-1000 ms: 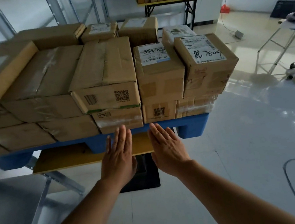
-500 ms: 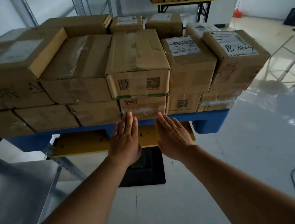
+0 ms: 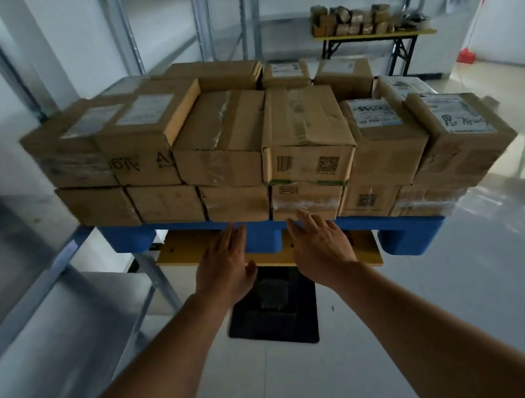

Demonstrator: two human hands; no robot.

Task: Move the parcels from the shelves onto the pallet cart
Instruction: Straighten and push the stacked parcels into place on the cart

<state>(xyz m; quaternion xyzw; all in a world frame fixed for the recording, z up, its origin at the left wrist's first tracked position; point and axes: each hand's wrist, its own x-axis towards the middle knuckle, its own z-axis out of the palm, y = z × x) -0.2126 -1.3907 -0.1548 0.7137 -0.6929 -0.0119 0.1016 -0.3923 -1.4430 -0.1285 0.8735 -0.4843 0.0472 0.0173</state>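
Observation:
Several brown cardboard parcels [image 3: 306, 135] are stacked two layers high on a blue plastic pallet [image 3: 402, 235], which rests on a yellow cart deck [image 3: 182, 253]. My left hand [image 3: 226, 265] and my right hand [image 3: 320, 247] reach forward side by side with straight fingers, palms down, in front of the pallet's near edge. The fingertips lie at the foot of the bottom row of parcels; whether they touch it I cannot tell. Neither hand holds anything.
Grey metal shelves [image 3: 31, 310] stand close on the left, with more racks [image 3: 228, 22] behind the pallet. A black base [image 3: 274, 315] sits on the floor under the cart. A yellow-topped table [image 3: 373, 35] with small boxes is at the back right. White floor spreads to the right.
The view has swung to the right and back a little, so the stack sits more centred. Both hands stay extended and flat, now slightly further apart.

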